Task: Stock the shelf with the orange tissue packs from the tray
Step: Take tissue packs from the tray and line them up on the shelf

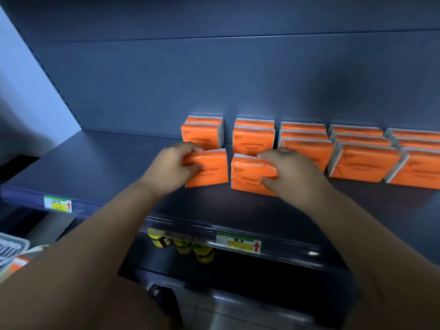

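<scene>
Fingers (pixel 193 168) curl round one orange tissue pack (pixel 213 171) in my left hand (pixel 170 166) and a second pack (pixel 245 176) in my right hand (pixel 289 173), setting both on the shelf (pixel 107 167); next I should let go gently.

Dim bluish light, pale wall (pixel 16 75), grey floor (pixel 228 316)

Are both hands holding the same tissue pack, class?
No: the left hand grips one orange pack, and the right hand grips a second pack beside it, with a gap between them.
</scene>
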`<action>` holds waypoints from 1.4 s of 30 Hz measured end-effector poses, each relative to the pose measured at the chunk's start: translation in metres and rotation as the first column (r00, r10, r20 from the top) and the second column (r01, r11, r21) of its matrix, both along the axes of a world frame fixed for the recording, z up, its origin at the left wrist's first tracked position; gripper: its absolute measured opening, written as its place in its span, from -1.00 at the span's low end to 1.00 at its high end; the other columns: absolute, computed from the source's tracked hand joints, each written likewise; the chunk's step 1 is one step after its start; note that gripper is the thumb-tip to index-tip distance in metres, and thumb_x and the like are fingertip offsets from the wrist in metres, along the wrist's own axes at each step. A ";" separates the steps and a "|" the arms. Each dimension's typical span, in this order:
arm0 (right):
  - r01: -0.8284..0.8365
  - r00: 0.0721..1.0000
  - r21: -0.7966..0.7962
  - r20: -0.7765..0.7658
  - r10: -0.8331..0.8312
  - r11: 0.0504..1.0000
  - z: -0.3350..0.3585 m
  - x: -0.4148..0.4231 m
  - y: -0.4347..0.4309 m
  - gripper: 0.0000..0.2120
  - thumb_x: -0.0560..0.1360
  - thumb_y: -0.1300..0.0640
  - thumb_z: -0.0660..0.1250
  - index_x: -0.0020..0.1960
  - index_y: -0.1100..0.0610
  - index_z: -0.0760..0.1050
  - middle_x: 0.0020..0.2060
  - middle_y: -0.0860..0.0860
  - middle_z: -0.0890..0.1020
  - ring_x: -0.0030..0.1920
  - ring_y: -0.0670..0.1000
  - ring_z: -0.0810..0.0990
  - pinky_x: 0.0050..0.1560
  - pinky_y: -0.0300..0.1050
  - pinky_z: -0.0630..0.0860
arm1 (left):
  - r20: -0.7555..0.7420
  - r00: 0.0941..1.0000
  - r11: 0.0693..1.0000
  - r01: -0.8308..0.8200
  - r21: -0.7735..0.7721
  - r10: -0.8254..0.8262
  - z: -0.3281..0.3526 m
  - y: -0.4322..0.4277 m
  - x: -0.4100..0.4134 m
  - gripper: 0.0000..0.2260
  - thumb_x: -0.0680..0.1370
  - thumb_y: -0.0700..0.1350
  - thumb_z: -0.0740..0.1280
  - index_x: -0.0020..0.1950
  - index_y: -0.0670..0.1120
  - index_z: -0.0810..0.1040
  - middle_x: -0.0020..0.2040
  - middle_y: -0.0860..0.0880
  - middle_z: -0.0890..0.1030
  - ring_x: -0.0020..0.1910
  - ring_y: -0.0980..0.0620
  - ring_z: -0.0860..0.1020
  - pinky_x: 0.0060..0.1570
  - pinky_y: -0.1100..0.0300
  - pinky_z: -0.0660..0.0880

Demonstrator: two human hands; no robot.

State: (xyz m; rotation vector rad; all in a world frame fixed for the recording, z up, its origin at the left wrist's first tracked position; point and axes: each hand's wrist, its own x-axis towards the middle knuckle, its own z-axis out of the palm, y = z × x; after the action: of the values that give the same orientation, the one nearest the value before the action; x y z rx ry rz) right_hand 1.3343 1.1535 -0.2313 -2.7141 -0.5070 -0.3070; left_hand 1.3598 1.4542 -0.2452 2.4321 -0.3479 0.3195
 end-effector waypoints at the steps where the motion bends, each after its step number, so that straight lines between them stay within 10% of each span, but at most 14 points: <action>1: -0.005 1.000 -0.042 0.029 0.006 0.999 -0.002 0.000 0.005 -0.44 0.47 0.04 0.52 0.44 -0.01 0.49 0.28 0.01 0.59 0.29 0.12 0.52 0.22 0.10 0.54 | 0.033 0.999 0.999 -0.014 0.032 0.013 -0.001 0.005 0.006 -0.70 0.50 -0.21 0.51 0.22 -0.03 0.66 0.10 0.14 0.62 0.13 0.05 0.58 0.23 0.17 0.46; 10: 0.139 0.939 -0.328 0.344 -0.019 0.934 -0.016 0.033 0.030 -0.53 0.42 0.08 0.53 0.29 0.17 0.57 0.09 0.12 0.60 0.16 0.22 0.51 0.15 0.13 0.48 | 0.309 0.948 0.945 -0.165 0.282 0.074 -0.010 0.017 0.043 -0.65 0.52 -0.17 0.36 0.30 -0.03 0.67 0.24 -0.12 0.60 0.13 -0.29 0.50 0.22 -0.09 0.50; 15: 0.175 0.887 -0.347 0.461 0.005 0.922 -0.030 0.064 0.031 -0.51 0.41 0.23 0.48 0.32 0.30 0.51 0.22 0.23 0.55 0.37 0.33 0.42 0.57 0.20 0.14 | 0.327 0.940 0.922 -0.205 0.328 0.093 -0.008 0.010 0.047 -0.62 0.50 -0.09 0.25 0.28 -0.03 0.66 0.22 -0.11 0.60 0.12 -0.27 0.51 0.10 -0.12 0.57; 34: 0.205 0.935 -0.314 0.343 -0.091 0.927 -0.028 0.070 0.035 -0.36 0.46 0.23 0.48 0.50 0.27 0.39 0.35 0.25 0.51 0.43 0.32 0.43 0.55 0.23 0.27 | 0.237 0.949 0.925 -0.268 0.269 0.206 -0.006 0.000 0.062 -0.64 0.55 -0.32 0.28 0.32 -0.12 0.61 0.27 -0.15 0.56 0.20 -0.27 0.47 0.11 -0.11 0.53; 42: 0.175 0.947 -0.093 0.289 -0.141 0.980 -0.007 0.040 0.061 -0.33 0.49 0.10 0.36 0.56 0.18 0.30 0.43 0.14 0.46 0.51 0.20 0.34 0.56 0.13 0.22 | 0.151 0.941 0.876 -0.338 0.343 0.304 0.024 -0.004 0.040 -0.60 0.57 -0.10 0.32 0.41 -0.13 0.50 0.30 -0.16 0.57 0.26 -0.29 0.48 0.19 -0.15 0.50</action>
State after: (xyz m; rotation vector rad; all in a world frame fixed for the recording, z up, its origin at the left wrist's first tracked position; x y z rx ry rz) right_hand 1.3741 1.2142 -0.2380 -2.8469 -0.3927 -0.7371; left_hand 1.3999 1.4507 -0.2207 2.8529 -0.0360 0.5566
